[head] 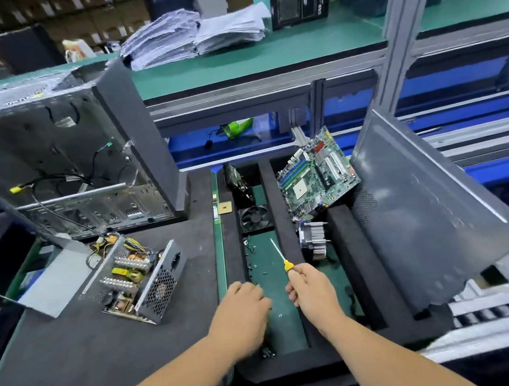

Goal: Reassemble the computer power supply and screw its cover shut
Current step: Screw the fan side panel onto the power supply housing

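The opened power supply (136, 279) lies on the black foam mat at the left, its circuit board and coils exposed. Its grey metal cover (54, 285) lies beside it on the left, tilted. My right hand (310, 291) grips a yellow-handled screwdriver (281, 255), shaft pointing up and away over the green tray slot. My left hand (247, 311) reaches palm-down into that slot, fingers curled over small loose screws (253, 267); its fingertips are hidden, so I cannot tell whether it holds one.
An empty computer case (62, 164) stands at the back left. The black foam tray (282, 221) holds a fan (254, 218), a motherboard (317, 173) and a heatsink cooler (314, 240). A grey case side panel (433, 210) leans at the right.
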